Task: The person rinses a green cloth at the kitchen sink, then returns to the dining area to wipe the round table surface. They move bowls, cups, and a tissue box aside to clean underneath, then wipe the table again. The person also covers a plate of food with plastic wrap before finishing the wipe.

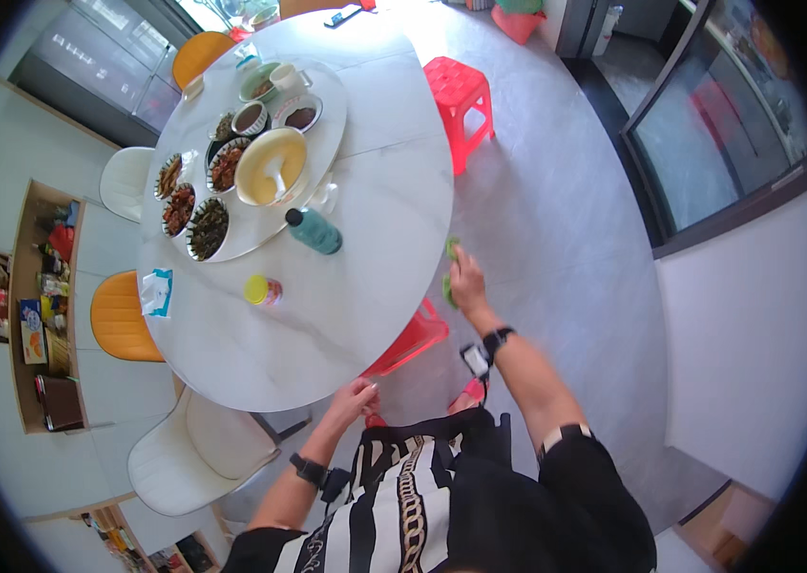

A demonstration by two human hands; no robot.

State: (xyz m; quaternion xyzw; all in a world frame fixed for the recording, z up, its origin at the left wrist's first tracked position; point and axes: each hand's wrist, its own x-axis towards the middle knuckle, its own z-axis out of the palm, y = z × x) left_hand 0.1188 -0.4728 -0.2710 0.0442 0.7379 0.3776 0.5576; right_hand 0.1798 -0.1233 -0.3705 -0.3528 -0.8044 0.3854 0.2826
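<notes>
My right hand (465, 279) is closed around a green object (448, 289) just off the right edge of the round white table. Green shows above and below the fingers; its kind is too small to tell. Close to the table's near edge, my left hand (356, 397) hangs low with its fingers curled in, and nothing shows in them. On the marble-patterned tabletop (365, 296) stand a teal bottle (314, 231) and a small jar with a yellow lid (263, 290). A cream bowl (271, 167) of yellow food holds a white ladle (276, 178).
Several dishes of food, such as dark greens (208, 229), fill the raised turntable (332, 115). A tissue pack (157, 292) lies at the left edge. Red stools (458, 100) stand beside and under the table; orange (124, 315) and white chairs (195, 454) line the left. A glass sliding door (728, 134) is right.
</notes>
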